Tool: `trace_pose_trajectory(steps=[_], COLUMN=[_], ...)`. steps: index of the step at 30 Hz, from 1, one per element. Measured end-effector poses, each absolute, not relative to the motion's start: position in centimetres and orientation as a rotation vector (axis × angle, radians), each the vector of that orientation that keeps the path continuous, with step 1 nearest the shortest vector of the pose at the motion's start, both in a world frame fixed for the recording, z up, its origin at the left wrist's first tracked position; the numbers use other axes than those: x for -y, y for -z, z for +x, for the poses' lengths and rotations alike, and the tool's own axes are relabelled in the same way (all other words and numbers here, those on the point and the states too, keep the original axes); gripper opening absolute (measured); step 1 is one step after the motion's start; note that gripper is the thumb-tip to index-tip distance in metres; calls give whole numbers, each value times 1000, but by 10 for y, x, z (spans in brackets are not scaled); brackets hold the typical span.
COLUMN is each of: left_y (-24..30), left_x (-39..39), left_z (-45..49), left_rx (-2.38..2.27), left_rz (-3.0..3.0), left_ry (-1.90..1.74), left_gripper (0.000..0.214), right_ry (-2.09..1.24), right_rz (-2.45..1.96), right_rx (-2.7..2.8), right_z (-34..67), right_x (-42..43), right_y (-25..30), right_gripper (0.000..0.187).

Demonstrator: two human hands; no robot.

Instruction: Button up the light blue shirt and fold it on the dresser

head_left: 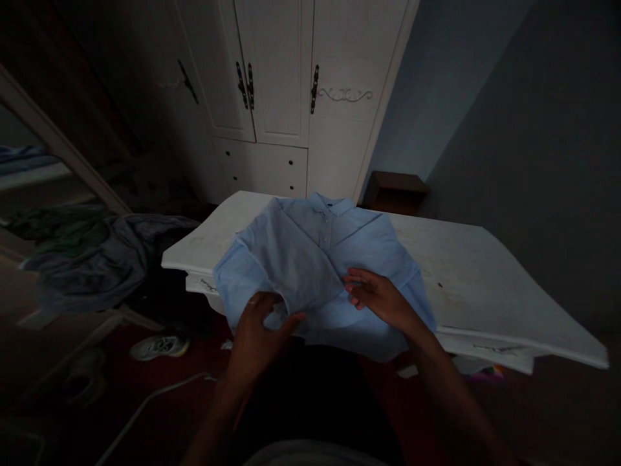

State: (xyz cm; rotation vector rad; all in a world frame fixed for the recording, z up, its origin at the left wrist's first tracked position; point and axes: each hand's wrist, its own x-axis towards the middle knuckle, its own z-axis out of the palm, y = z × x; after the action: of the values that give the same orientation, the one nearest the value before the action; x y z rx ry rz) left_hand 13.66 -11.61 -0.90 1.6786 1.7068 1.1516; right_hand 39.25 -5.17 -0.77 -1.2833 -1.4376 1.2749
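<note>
Light-blue shirt (310, 259) lies front up across the white worktop (466, 272), collar at the far edge, its lower part reaching over the near edge towards the person. One sleeve slants over the chest, its lower end between the two hands. The left hand (257, 333) is at the shirt's near left part, its grip spread, thumb and fingers apart on either side of a fabric edge; I cannot tell whether they press on it. The right hand (381, 299) is over the right front, fingers loosely bent, its grip not closed on any fold. To the right of the shirt a broad stretch of worktop shows; to the left, a smaller corner. A wardrobe (276, 71) stands beyond the far edge, and piled clothes (97, 259) are off to the left.
</note>
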Motion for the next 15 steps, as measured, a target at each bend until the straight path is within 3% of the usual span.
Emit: trace_pose_trajectory(steps=[7, 15], left_y=[13, -21], left_x=[117, 115], left_z=[136, 166], left_rx=[-1715, -1167], left_rz=[2172, 953], left_ry=[-1196, -1378], left_gripper=[31, 33], right_ry=[-1188, -1151], right_rz=[-1203, -1033], right_rx=[1568, 1307], right_z=[383, 374], right_x=[47, 44], right_y=[-1, -25], right_gripper=[39, 34])
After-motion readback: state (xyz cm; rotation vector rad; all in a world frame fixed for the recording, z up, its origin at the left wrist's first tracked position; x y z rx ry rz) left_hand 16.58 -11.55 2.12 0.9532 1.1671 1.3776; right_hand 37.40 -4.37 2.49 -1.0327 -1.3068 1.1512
